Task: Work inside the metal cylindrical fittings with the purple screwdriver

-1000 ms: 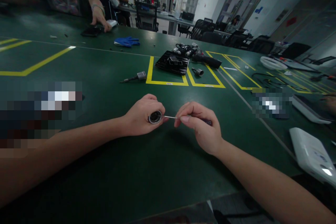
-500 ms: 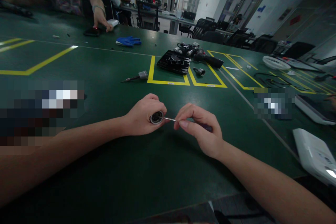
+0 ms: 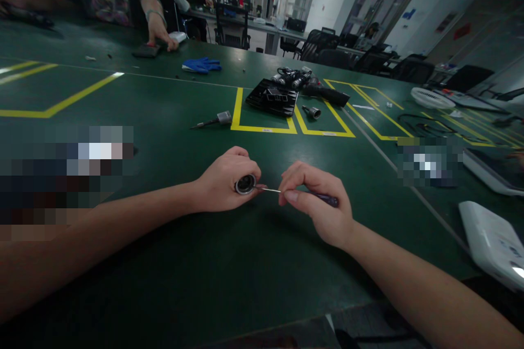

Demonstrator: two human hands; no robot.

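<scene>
Green tabletop stretches between the forearms and up to the yellow tape outlines (image 3: 266,131) at the centre of the frame; the near edge of the table (image 3: 245,272) slants across the bottom, right of centre. A white device (image 3: 491,240) sits at the lower right, beyond the right forearm, and a grey connector with a thin dark tail (image 3: 223,118) lies above the left hand (image 3: 225,180), well apart from it.

That hand, just left of the frame's middle, is curled around a short hollow cylinder (image 3: 245,185), its round mouth turned toward the camera. The rim is silvery, the inside dark (too dim to make out any detail). The right hand (image 3: 317,196), right of centre, pinches a slim tool (image 3: 329,200) between thumb and fingers: dark purplish handle, thin bright shaft pointing left. Its tip ends by the cylinder's right rim and the left fingertips; whether it touches the metal I cannot tell.

In the upper middle, a glossy black pouch (image 3: 272,98) lies across a taped outline, its contents hidden. Right of it, a small metal connector (image 3: 313,113) rests on its side, open end showing.
</scene>
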